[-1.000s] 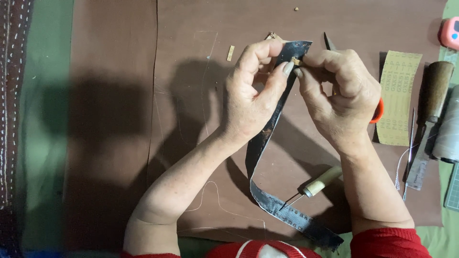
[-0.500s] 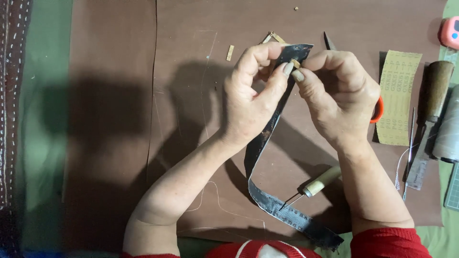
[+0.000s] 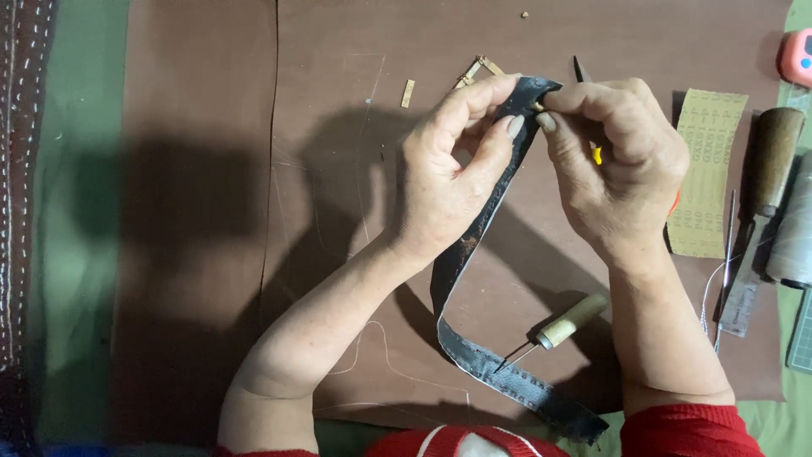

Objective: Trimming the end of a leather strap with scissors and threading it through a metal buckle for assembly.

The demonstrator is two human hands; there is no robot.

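Note:
A long dark leather strap runs from the near edge of the work surface up to my hands. My left hand pinches its upper end between thumb and fingers. My right hand meets it there, fingertips pressing a small tan piece against the strap's tip. The strap's lower end lies flat on the brown leather sheet. An awl with a pale wooden handle rests across that lower part, its point on the strap.
To the right lie a tan sandpaper sheet, a dark wooden-handled tool, a metal ruler and a pale thread spool. Small tan scraps sit above my hands. A stitched dark strip lies at far left.
My right fingertips have shifted slightly on the strap's tip; both hands stay in the same place holding the strap. The awl has not moved.

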